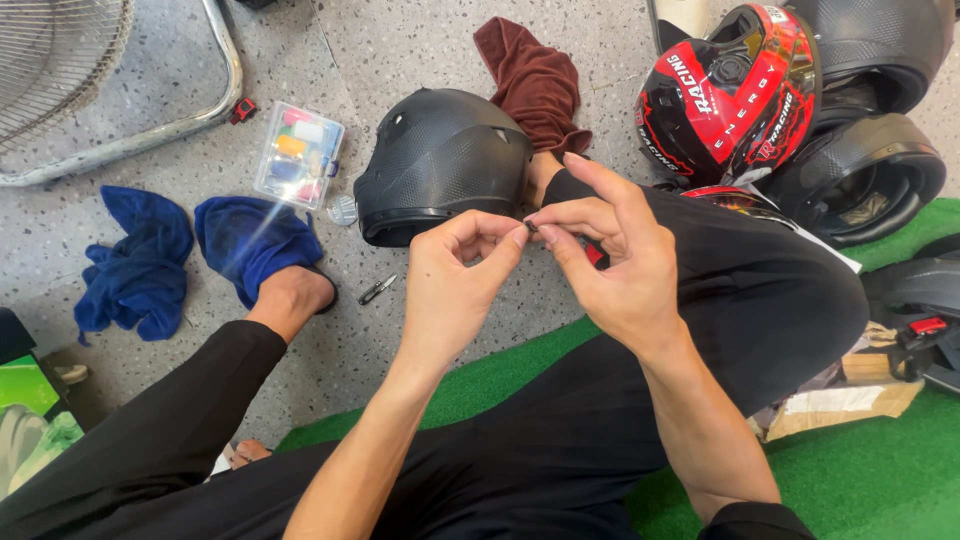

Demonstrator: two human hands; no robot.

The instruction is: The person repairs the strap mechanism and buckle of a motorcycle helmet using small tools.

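While the person sits cross-legged in black trousers, half on speckled terrazzo floor (400,40), half on green artificial turf (880,470), things run left to right like this. Far left: wire-mesh fan grille (50,50) on a chrome tube stand, round and shiny. Below it a crumpled blue cloth (135,260), soft terry, and a second blue cloth (255,240) lying against the bare foot (290,298). Just above that cloth, a clear plastic box (298,153), rectangular, with small coloured bits inside. A small metal tool (378,289) lies flat on the floor, near the foot.

Centre: matte black helmet (440,160), rounded shell with fine carbon-weave texture, resting on the floor; a maroon towel (535,80) bunched behind it, touching.

Left hand (455,290) has thumb and forefinger pressed together, pinching a tiny dark part (530,226); other fingers curled. Right hand (610,260) meets it at the same spot, thumb and forefinger pinched on the same part, remaining fingers fanned upward. The part is held in the air in front of the black helmet, above the knees; too small to tell its shape.

Right: glossy red and black helmet (725,95) with lettering, then dark ribbed helmets (860,170) stacked behind it, touching. Lower right, torn brown cardboard (845,400) on the turf.
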